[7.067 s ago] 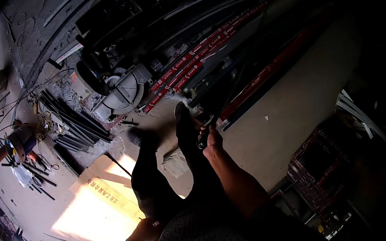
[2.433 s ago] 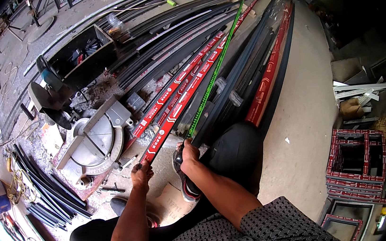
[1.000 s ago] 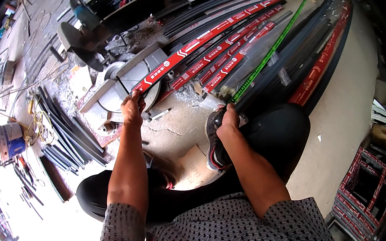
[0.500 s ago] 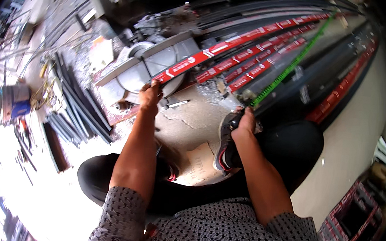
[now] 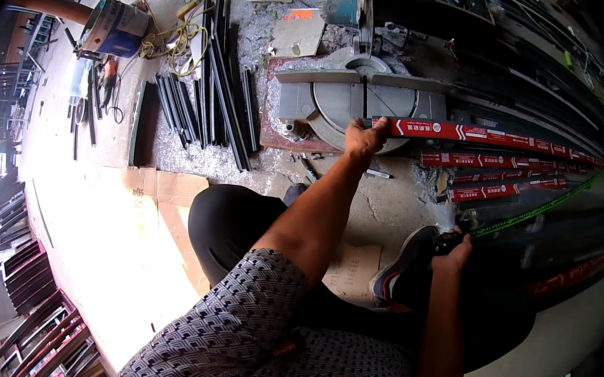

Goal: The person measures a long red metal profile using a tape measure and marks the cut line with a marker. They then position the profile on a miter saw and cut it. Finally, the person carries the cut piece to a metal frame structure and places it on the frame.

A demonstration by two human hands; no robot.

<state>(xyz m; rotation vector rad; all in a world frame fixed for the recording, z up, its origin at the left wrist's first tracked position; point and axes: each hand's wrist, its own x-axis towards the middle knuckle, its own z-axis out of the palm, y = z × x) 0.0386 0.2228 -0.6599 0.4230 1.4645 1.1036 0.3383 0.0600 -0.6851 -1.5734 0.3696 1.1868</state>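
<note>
My left hand is closed on the near end of a long aluminium profile covered with red film. That end lies over the grey base of a mitre saw, beside its round table. Lower right, my right hand grips a black tape measure near my shoe. Its green blade runs out far to the right, slanting toward the profile's distant part. More red-filmed profiles lie between the blade and the held one.
Dark cut profiles lie in a heap left of the saw. A bucket, yellow cord and an orange-handled tool are farther left. Cardboard covers floor by my knee; a marker-like white stick lies before the saw.
The view has turned leftward, so the saw and profiles appear rotated and more to the right. My left hand still holds the profile end, my right hand the tape measure with its blade out.
</note>
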